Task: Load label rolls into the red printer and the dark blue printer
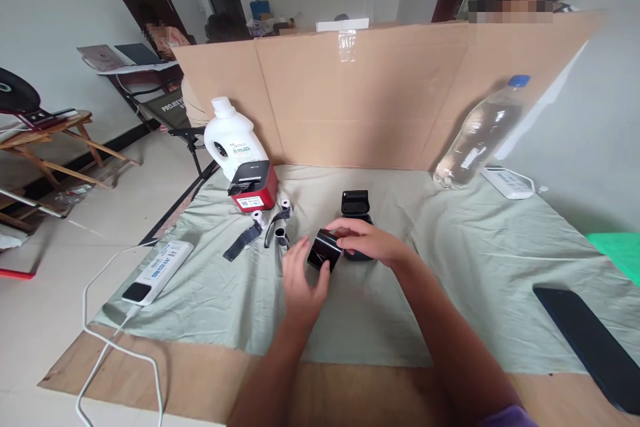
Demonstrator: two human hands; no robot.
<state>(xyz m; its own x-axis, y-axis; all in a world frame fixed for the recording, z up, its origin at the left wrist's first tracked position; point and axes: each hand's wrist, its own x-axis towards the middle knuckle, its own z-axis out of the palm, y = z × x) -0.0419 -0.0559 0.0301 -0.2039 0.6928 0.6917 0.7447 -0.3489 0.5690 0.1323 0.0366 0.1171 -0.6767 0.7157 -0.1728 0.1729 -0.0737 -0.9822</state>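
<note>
A small glossy black block with a rounded face (325, 249) is held between both my hands, above the cloth; its exact kind is not clear. My left hand (304, 280) is closed round its left and near sides, thumb at the lower right edge. From the right, my right hand (367, 240) grips its top and right side with the fingertips. Just behind the right hand stands a black device with a raised lid (356, 202), partly hidden by that hand. Left of my hands lie small white rolls (258, 217) with dark strips (243, 241) trailing from them.
A red and black box-shaped machine (254, 185) stands before a white jug (233, 137). A cardboard screen (350, 100) closes the back. A clear bottle (480, 137) leans right, near a white power bank (507, 182). Another, cabled power bank (159, 272) lies left; a phone (590, 343) right.
</note>
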